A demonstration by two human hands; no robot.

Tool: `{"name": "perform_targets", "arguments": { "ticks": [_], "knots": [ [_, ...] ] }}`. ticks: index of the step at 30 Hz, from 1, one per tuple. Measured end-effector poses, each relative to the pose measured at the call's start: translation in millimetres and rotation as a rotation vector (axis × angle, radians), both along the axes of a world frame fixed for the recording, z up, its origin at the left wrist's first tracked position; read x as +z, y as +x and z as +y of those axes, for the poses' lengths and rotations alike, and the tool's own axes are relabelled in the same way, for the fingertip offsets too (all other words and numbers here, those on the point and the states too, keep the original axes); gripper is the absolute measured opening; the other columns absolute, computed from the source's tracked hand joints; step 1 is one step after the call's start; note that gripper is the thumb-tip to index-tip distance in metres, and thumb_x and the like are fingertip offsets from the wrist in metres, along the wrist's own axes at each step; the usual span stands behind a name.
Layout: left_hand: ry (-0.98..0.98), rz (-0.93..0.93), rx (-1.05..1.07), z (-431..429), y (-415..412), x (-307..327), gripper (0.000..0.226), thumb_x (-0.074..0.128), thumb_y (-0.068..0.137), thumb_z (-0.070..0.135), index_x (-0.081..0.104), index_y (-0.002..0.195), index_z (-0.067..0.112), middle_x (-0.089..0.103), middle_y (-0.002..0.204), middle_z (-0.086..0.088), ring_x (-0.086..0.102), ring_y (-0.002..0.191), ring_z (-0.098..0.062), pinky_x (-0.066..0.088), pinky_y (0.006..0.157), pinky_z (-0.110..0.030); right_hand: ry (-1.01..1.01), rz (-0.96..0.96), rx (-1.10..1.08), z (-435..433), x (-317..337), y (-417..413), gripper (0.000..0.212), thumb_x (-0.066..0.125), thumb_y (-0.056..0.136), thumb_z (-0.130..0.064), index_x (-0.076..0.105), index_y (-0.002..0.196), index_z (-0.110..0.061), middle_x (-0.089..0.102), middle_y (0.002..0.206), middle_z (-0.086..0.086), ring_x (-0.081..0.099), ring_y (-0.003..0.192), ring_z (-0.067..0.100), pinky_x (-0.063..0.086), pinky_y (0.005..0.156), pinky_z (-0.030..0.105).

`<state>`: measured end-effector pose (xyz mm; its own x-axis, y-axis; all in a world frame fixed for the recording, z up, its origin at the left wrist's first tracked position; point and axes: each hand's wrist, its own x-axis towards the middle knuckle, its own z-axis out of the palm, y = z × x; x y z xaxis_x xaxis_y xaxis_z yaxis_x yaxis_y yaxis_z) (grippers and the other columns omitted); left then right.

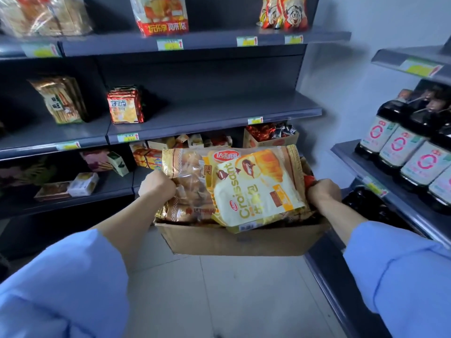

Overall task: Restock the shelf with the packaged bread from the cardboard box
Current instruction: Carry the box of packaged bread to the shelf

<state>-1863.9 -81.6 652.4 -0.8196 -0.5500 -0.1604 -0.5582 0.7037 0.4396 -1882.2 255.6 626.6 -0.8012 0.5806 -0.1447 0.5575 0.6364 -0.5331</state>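
Both hands, left hand (157,185) and right hand (323,193), curl closed on the cardboard box (244,241) ends, carrying it (packaged bread (256,189) heaped inside) before the shelf (219,111); next, set it down.

Both hands (157,187) (323,193) grip cardboard box (241,240) — bread packs (256,189) piled inside.

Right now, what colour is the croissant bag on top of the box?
Pale yellow and white croissant bag with gold lettering and a red logo; head view.
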Motion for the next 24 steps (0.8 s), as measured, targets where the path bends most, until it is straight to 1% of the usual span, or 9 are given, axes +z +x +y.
{"name": "perform_targets", "arguments": {
  "ticks": [1,5,7,9,12,16,18,20,24],
  "knots": [
    [-0.003,-0.001,-0.008,-2,-15,0,0.019,0.048,0.087,0.003,0.061,0.099,-0.001,0.064,0.109,-0.019,0.061,0.101,-0.036,0.048,0.078,-0.035,0.001,0.003,-0.007,-2,-1,-12,0.032,0.044,0.096,-0.017,0.065,0.112,0.001,0.063,0.118,0.022,0.059,0.109,0.038,0.047,0.088,0.037],
    [-0.005,-0.019,-0.038,-4,-70,-1,0.009,0.048,0.087,0.004,0.057,0.087,0.002,0.065,0.103,-0.018,0.063,0.096,-0.035,0.049,0.075,-0.034,-0.004,-0.004,-0.03,-4,-7,-57,0.032,0.044,0.097,-0.019,0.065,0.112,0.0,0.063,0.118,0.022,0.059,0.109,0.038,0.046,0.089,0.037],
    [-0.004,-0.03,-0.05,-1,-96,-4,0.009,0.049,0.087,0.004,0.058,0.087,0.002,0.065,0.101,-0.018,0.063,0.096,-0.035,0.05,0.075,-0.035,-0.007,-0.012,-0.041,-2,-11,-80,0.032,0.044,0.097,-0.02,0.065,0.111,0.0,0.063,0.117,0.022,0.059,0.109,0.038,0.046,0.089,0.037],
    [-0.001,-0.039,-0.05,3,-121,-9,0.009,0.049,0.087,0.004,0.058,0.089,0.002,0.065,0.101,-0.017,0.063,0.097,-0.036,0.047,0.072,-0.034,-0.009,-0.024,-0.038,1,-16,-104,0.031,0.045,0.097,-0.018,0.066,0.109,0.0,0.064,0.116,0.022,0.059,0.108,0.038,0.046,0.088,0.036],
    [0.005,-0.048,-0.037,10,-157,-20,0.006,0.049,0.087,0.005,0.055,0.089,0.002,0.063,0.1,-0.017,0.063,0.097,-0.036,0.047,0.072,-0.034,-0.021,-0.043,-0.033,9,-26,-144,0.03,0.045,0.095,-0.014,0.066,0.11,0.001,0.064,0.116,0.022,0.06,0.107,0.039,0.047,0.088,0.037],
    [0.025,-0.067,-0.007,21,-203,-35,0.005,0.049,0.087,0.004,0.053,0.086,0.002,0.064,0.101,-0.018,0.06,0.087,-0.033,0.048,0.071,-0.034,-0.028,-0.064,-0.002,18,-38,-202,0.03,0.044,0.096,-0.014,0.063,0.112,0.003,0.061,0.12,0.024,0.058,0.11,0.04,0.046,0.09,0.038],
    [0.024,-0.078,0.018,27,-225,-43,0.004,0.049,0.088,0.004,0.052,0.085,0.003,0.065,0.103,-0.019,0.062,0.093,-0.035,0.048,0.072,-0.035,-0.012,-0.08,0.019,22,-44,-233,0.03,0.044,0.095,-0.013,0.062,0.114,0.003,0.06,0.123,0.024,0.057,0.113,0.04,0.045,0.092,0.04],
    [0.025,-0.087,0.057,31,-245,-52,0.006,0.049,0.088,0.003,0.054,0.086,0.002,0.065,0.105,-0.02,0.062,0.098,-0.036,0.046,0.072,-0.034,0.0,-0.094,0.058,26,-51,-261,0.031,0.043,0.095,-0.013,0.062,0.115,0.002,0.06,0.123,0.023,0.057,0.114,0.039,0.045,0.093,0.04],
    [0.046,-0.119,0.127,34,-278,-76,0.019,0.05,0.089,0.004,0.062,0.101,-0.002,0.064,0.111,-0.021,0.06,0.102,-0.038,0.042,0.074,-0.034,0.03,-0.112,0.129,25,-69,-314,0.031,0.043,0.096,-0.01,0.062,0.117,0.001,0.06,0.123,0.024,0.056,0.115,0.039,0.045,0.093,0.04]
  ]
}}
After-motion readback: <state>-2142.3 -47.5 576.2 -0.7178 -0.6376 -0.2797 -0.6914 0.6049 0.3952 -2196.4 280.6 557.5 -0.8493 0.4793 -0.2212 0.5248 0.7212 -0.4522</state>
